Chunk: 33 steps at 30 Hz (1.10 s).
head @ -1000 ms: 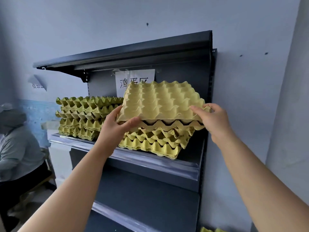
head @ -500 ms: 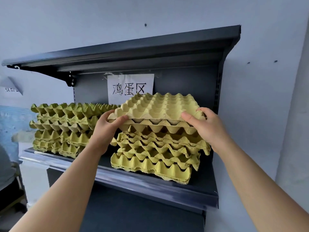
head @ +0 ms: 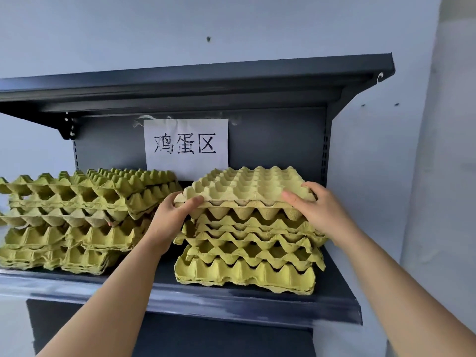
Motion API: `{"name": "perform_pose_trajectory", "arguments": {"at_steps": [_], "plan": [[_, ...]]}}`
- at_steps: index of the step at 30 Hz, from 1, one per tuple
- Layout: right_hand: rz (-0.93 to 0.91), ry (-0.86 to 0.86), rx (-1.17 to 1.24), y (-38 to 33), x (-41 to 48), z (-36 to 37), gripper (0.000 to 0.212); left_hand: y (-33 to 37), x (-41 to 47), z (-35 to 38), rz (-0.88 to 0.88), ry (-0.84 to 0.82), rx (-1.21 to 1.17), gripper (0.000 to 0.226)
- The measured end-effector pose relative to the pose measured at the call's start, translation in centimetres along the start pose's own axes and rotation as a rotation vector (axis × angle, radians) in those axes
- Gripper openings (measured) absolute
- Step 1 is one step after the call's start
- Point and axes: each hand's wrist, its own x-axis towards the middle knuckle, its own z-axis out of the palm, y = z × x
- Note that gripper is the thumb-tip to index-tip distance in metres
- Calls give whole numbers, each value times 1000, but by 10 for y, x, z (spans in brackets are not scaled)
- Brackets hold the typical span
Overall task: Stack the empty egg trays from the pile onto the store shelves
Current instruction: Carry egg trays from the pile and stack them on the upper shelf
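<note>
1. Both hands are on the top tray, which sits at the summit of the right-hand stack on the shelf; the left hand pinches the near left corner, thumb on top and fingers tucked round the edge; the right hand clasps the near right corner, fingers curled over the rim.
2. Whether the tray has dropped fully into the one beneath, I cannot tell; a thin seam shows along the front edge, so I'd judge it perched rather than nested; released like this, it may rock or settle crooked.
3. Look at that stack; the layers below are skewed, edges poking out left and right; a push down off-centre could twist the whole column or slide it toward the shelf's front lip.
4. The left hand's fingers are the worry; they appear to lie between tray and stack, and pulling them out sideways could drag the tray along.
5. The left-hand stack is close, its ragged corner just beside the left hand; a careless wrist could nudge those loose trays.
6. Pulp card is soft; a hard squeeze at the corners and they may crumple or tear.
7. The paper sign hangs just behind; a tray shoved too far back could scuff it.
</note>
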Motion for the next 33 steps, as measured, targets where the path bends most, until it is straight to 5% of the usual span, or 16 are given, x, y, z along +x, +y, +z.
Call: {"name": "perform_pose_trajectory", "arguments": {"at_steps": [3, 10, 15, 20, 33], "plan": [[10, -21, -153, -2, -4, 4, 102, -13, 1, -4, -28, -27, -4, 47], [-28, 85, -270, -9, -18, 7, 76, -10, -10, -5, 63, -6, 159, 58], [-152, 216, -332, -16, -48, 3, 57, 2, -35, 3, 399, 117, 622, 57], [-214, 241, -373, -8, -99, -10, 44, 3, -84, 38, 704, 105, 721, 42], [138, 204, -584, 158, -238, -123, 35, -57, -227, 250, 687, -459, 592, 35]]}}
